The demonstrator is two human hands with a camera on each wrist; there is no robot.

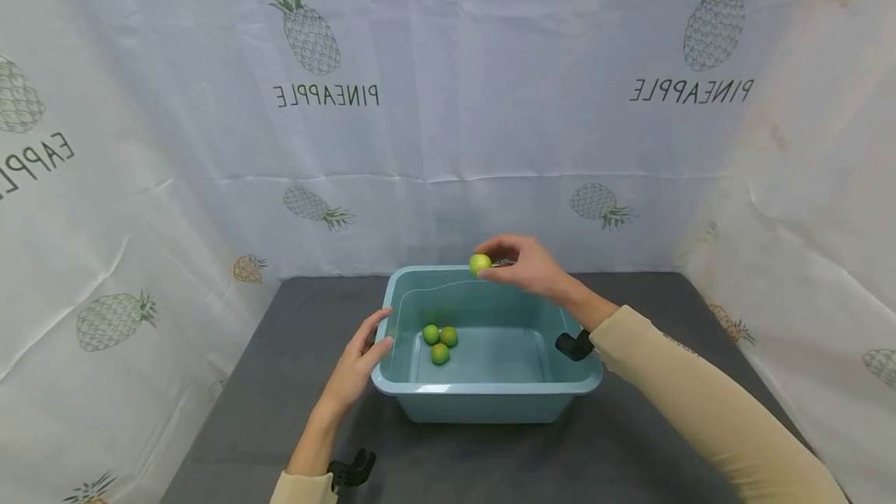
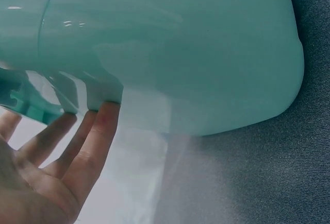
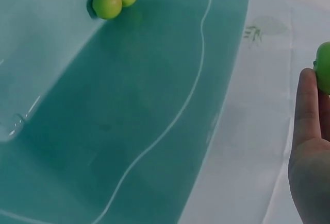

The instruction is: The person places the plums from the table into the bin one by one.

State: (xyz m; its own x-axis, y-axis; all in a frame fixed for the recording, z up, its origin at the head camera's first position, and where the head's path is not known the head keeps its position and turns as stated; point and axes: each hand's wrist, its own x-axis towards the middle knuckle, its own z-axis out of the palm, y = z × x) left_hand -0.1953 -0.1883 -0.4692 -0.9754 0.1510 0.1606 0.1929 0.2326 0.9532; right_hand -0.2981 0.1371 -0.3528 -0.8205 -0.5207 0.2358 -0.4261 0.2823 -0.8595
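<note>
A light blue-green basin point(image 1: 483, 408) stands on the dark tabletop. Three small green limes point(image 1: 439, 354) lie close together in its left part; the right wrist view also shows these limes point(image 3: 108, 4). Above the basin's far rim, my right hand point(image 1: 521, 263) pinches another lime point(image 1: 479, 264) between thumb and fingertips. That held lime point(image 3: 323, 68) is cut off by the right wrist view's edge. At the basin's left rim, my left hand point(image 1: 357, 364) rests its fingertips, and in the left wrist view its fingers point(image 2: 95, 147) look fairly straight against the rim.
The dark tabletop point(image 1: 280, 379) extends around the basin. White cloth point(image 1: 483, 123) printed with pineapples hangs behind and at both sides. A dark wrist strap mount point(image 1: 575, 345) sits on the right wrist, over the basin's right rim.
</note>
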